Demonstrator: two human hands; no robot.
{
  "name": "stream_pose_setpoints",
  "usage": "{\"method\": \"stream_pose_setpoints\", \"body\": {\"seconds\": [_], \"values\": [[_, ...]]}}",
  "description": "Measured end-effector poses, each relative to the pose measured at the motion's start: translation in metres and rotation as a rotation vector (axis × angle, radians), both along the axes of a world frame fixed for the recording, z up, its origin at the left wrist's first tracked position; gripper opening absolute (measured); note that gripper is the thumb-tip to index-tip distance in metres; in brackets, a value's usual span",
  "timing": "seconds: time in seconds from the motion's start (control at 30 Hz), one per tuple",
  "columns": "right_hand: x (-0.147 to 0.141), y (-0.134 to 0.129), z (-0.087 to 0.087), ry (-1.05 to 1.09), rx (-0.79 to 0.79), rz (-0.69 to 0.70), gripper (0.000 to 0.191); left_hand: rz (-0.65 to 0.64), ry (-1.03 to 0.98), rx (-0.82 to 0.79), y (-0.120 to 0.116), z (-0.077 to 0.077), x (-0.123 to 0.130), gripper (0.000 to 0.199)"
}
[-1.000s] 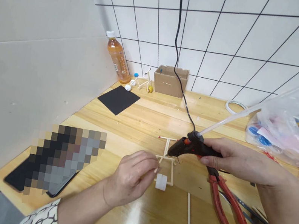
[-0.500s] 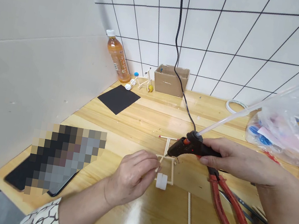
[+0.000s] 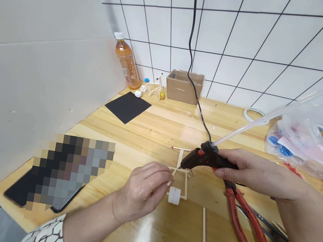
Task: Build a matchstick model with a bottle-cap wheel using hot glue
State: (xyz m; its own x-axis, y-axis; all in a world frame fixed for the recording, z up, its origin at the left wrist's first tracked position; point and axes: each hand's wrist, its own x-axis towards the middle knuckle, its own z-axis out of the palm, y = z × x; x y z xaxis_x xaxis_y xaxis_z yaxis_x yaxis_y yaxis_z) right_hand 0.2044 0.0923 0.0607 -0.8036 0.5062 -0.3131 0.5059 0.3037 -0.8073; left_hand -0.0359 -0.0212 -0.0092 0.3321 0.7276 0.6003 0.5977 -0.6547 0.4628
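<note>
My right hand [image 3: 256,173] grips a black hot glue gun [image 3: 207,157], with a long translucent glue stick [image 3: 242,129] rising from its back. The gun's nozzle points down at a small frame of thin wooden sticks [image 3: 178,169] on the table. My left hand [image 3: 141,192] pinches a short wooden stick [image 3: 171,180] against that frame. A white plastic wheel [image 3: 174,196] sits at the frame's near end, next to my left fingers. A loose wooden stick [image 3: 204,235] lies to the right of the wheel.
Red-handled pliers [image 3: 243,221] lie under my right hand on the wooden table [image 3: 160,125]. Farther back are a black sheet [image 3: 127,107], a cardboard box [image 3: 183,86], a tea bottle [image 3: 126,61], a small stick model [image 3: 153,88] and a plastic bag of parts [image 3: 310,139].
</note>
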Motion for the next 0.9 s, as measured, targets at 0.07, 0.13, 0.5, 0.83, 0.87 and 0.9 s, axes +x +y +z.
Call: {"method": "stream_pose_setpoints", "body": {"seconds": [0.07,0.13,0.5,0.83,0.87,0.9], "values": [[-0.0006,-0.0001,0.0007,-0.007,0.002,0.002,0.049,0.000,0.000,0.002,0.0001,0.0006,0.0003,0.023],[-0.0015,-0.0003,0.0014,-0.016,0.006,0.000,0.048,0.004,-0.001,0.004,0.0004,0.0011,0.0007,0.022],[-0.0033,-0.0010,0.0027,-0.038,0.015,-0.012,0.048,0.013,0.000,0.003,0.0000,0.0023,0.0011,0.019],[-0.0028,-0.0008,0.0017,-0.005,-0.011,-0.019,0.047,0.005,0.000,-0.002,0.0001,0.0015,0.0004,0.021],[-0.0026,-0.0007,0.0015,-0.006,-0.005,-0.018,0.047,0.004,-0.001,-0.004,0.0000,0.0014,0.0003,0.021],[-0.0024,-0.0006,0.0012,-0.011,0.002,-0.015,0.047,0.004,-0.003,-0.005,-0.0001,0.0013,0.0002,0.021]]}}
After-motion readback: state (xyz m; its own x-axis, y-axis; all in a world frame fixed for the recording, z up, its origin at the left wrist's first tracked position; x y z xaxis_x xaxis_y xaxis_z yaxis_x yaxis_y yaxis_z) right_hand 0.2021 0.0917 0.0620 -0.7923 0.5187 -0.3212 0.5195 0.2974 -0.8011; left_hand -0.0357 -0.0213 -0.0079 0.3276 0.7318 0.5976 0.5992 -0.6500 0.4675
